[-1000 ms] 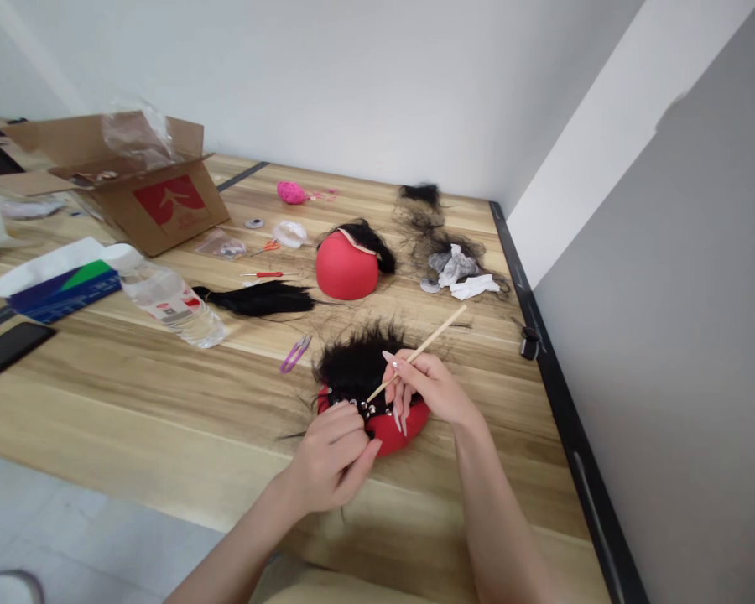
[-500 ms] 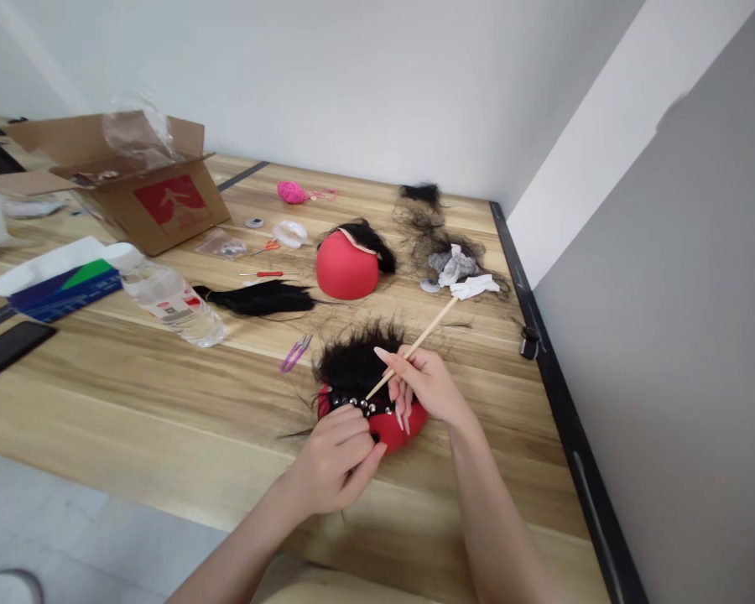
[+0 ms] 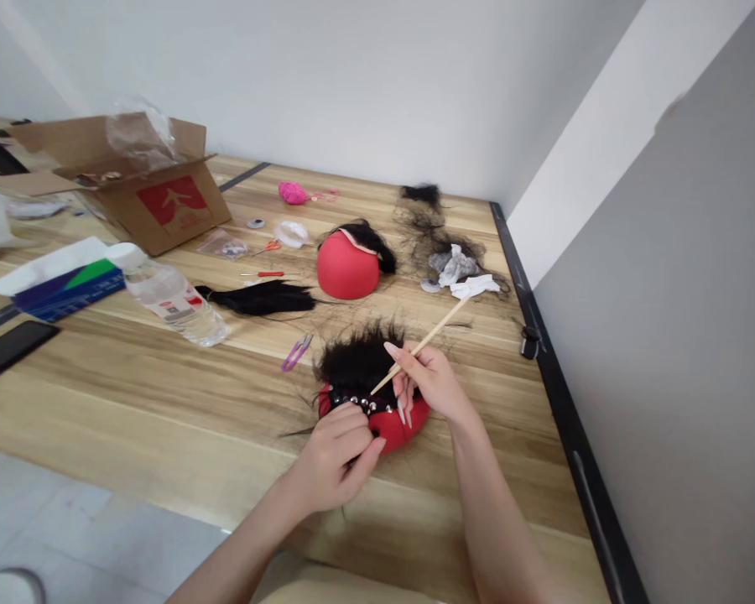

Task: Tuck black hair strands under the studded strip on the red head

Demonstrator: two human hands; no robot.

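Note:
A red dome form (image 3: 408,429) lies on the table before me, with black hair (image 3: 358,356) over its far side and a row of silver pin heads (image 3: 365,404) along the near edge of the hair. My right hand (image 3: 431,382) pinches a thin wooden stick (image 3: 441,323); the stick's lower tip is close above the pins. My left hand (image 3: 340,457) rests on the form's near left side with curled fingers. What those fingers hold, if anything, is hidden. Purple thread snips (image 3: 297,352) lie to the left of the hair.
Behind stands a second red dome (image 3: 347,267) with black hair. A black hair bundle (image 3: 261,297), a water bottle (image 3: 173,298), a tissue pack (image 3: 69,285) and a cardboard box (image 3: 157,197) are on the left. Crumpled tissue (image 3: 456,267) and loose hair lie at the back right.
My right hand and the stick have shifted slightly right and up, with the tip a little farther from my left hand. My left hand has hardly moved.

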